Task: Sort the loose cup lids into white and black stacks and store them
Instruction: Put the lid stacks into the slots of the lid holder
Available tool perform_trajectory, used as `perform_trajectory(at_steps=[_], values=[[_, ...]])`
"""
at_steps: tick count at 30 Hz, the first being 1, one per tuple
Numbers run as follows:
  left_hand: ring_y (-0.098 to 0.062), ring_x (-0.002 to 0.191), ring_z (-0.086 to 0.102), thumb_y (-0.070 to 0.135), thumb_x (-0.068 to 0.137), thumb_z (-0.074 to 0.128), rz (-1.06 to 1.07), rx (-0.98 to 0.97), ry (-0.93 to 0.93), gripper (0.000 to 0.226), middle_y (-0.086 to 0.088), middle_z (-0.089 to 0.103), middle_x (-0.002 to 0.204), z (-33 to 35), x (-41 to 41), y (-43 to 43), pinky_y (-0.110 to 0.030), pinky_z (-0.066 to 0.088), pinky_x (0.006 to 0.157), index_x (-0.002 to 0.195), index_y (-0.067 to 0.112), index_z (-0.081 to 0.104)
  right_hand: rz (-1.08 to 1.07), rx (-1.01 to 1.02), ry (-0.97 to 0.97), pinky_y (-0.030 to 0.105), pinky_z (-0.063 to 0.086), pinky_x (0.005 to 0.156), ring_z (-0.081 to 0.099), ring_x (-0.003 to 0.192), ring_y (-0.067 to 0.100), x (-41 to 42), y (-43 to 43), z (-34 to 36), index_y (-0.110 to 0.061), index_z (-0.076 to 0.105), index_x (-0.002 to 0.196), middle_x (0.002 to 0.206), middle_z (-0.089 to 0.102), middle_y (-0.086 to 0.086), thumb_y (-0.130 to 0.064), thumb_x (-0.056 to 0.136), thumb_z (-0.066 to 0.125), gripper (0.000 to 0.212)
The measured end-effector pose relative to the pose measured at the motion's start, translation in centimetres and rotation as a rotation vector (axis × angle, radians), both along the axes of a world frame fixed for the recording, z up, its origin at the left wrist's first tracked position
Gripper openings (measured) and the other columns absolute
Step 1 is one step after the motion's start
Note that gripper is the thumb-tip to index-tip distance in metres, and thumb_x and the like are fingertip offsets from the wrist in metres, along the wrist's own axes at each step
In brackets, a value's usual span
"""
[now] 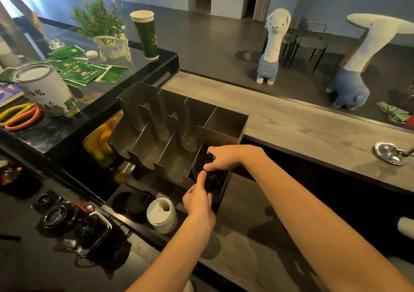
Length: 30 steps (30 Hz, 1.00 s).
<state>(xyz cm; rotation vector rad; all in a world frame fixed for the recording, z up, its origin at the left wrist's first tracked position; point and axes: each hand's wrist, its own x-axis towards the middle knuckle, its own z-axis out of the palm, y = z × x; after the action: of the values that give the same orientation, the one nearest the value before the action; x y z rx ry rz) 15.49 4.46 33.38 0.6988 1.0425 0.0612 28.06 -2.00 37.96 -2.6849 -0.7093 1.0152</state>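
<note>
A stack of black lids (pixel 201 167) sits in the near right compartment of a steel organizer (pixel 170 121). My right hand (pixel 221 159) grips the stack from above and behind. My left hand (pixel 198 198) holds its front edge with the thumb up on it. A stack of white lids (pixel 161 214) lies on its side on the shelf below the organizer. Black lids (pixel 136 204) rest just left of the white stack. More black lids (pixel 56 219) lie loose on the lower counter at the left.
On the glass counter at the left stand a tall green cup (pixel 146 36), a tea tin (pixel 43 87), scissors (pixel 20 117), green packets (pixel 89 72) and a potted plant (pixel 103 25). A wooden bar top (pixel 302 130) runs to the right, with a metal fitting (pixel 391 152) on it.
</note>
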Motion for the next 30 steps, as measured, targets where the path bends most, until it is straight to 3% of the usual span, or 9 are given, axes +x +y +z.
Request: perform_trajectory(at_steps=[3, 6, 8, 10, 13, 20, 26, 30], values=[[-0.007, 0.073, 0.058, 0.018, 0.091, 0.077, 0.012, 0.038, 0.022, 0.016, -0.003, 0.065, 0.084, 0.0, 0.2, -0.1, -0.030, 0.049, 0.098, 0.088, 0.009, 0.064, -0.010, 0.022, -0.008, 0.029, 0.045, 0.090, 0.056, 0.122, 0.024, -0.1, -0.3, -0.4, -0.014, 0.027, 0.153, 0.142, 0.053, 0.009, -0.046, 0.099, 0.054, 0.068], [-0.008, 0.072, 0.054, 0.019, 0.090, 0.079, -0.015, 0.084, 0.061, 0.024, -0.002, 0.059, 0.084, -0.6, 0.1, -0.1, -0.032, 0.048, 0.099, 0.100, 0.006, 0.062, -0.018, 0.059, 0.002, 0.022, 0.048, 0.070, 0.061, 0.089, 0.015, -0.6, -0.5, -1.1, -0.017, 0.026, 0.148, 0.111, 0.060, 0.004, -0.040, 0.100, 0.056, 0.061], [-0.008, 0.079, 0.055, 0.023, 0.090, 0.078, -0.046, 0.121, 0.070, 0.033, 0.001, 0.059, 0.092, -1.0, 0.1, 0.1, -0.027, 0.049, 0.086, 0.113, 0.008, 0.061, 0.004, 0.025, -0.040, 0.025, 0.048, 0.070, 0.059, 0.083, 0.013, -0.9, -0.4, -1.4, -0.017, 0.026, 0.147, 0.102, 0.059, 0.002, -0.041, 0.100, 0.055, 0.060], [-0.017, 0.103, 0.060, 0.025, 0.090, 0.078, -0.087, 0.158, 0.087, 0.046, -0.004, 0.063, 0.113, -1.2, -0.1, 0.1, -0.027, 0.045, 0.084, 0.128, 0.006, 0.058, 0.043, -0.039, -0.122, 0.030, 0.049, 0.079, 0.061, 0.096, 0.018, -1.1, -0.1, -1.8, -0.014, 0.029, 0.149, 0.116, 0.062, 0.006, -0.043, 0.101, 0.052, 0.061], [-0.028, 0.132, 0.051, 0.027, 0.090, 0.078, -0.117, 0.214, 0.125, 0.060, -0.012, 0.056, 0.140, -1.8, 0.1, -0.1, -0.036, 0.042, 0.098, 0.140, 0.008, 0.050, 0.043, -0.061, -0.301, 0.036, 0.052, 0.091, 0.060, 0.114, 0.025, -1.6, 0.0, -2.8, -0.012, 0.040, 0.145, 0.131, 0.060, 0.009, -0.048, 0.099, 0.053, 0.059], [-0.031, 0.133, 0.046, 0.040, 0.086, 0.081, -0.183, 0.311, 0.134, 0.073, -0.012, 0.046, 0.146, -3.3, 0.6, 0.1, -0.046, 0.038, 0.108, 0.141, 0.016, 0.039, 0.081, 0.125, -0.719, 0.032, 0.045, 0.103, 0.052, 0.128, 0.020, -4.0, -1.6, -4.7, -0.019, 0.043, 0.145, 0.142, 0.051, 0.003, -0.045, 0.102, 0.048, 0.050], [-0.032, 0.132, 0.047, 0.049, 0.083, 0.080, -0.237, 0.369, 0.104, 0.082, -0.014, 0.046, 0.143, -3.7, 0.6, 0.5, -0.045, 0.039, 0.110, 0.141, 0.014, 0.034, -0.032, 0.102, -0.812, 0.032, 0.040, 0.109, 0.048, 0.133, 0.021, -5.5, -1.4, -6.2, -0.015, 0.049, 0.142, 0.144, 0.051, 0.006, -0.039, 0.106, 0.042, 0.044], [-0.034, 0.129, 0.050, 0.054, 0.081, 0.080, -0.296, 0.396, 0.119, 0.084, -0.015, 0.049, 0.140, -4.1, 0.5, 1.3, -0.048, 0.041, 0.113, 0.141, 0.016, 0.033, -0.089, 0.149, -0.769, 0.033, 0.044, 0.106, 0.048, 0.132, 0.022, -5.2, -1.1, -5.6, -0.014, 0.051, 0.140, 0.144, 0.049, 0.007, -0.039, 0.102, 0.052, 0.046]])
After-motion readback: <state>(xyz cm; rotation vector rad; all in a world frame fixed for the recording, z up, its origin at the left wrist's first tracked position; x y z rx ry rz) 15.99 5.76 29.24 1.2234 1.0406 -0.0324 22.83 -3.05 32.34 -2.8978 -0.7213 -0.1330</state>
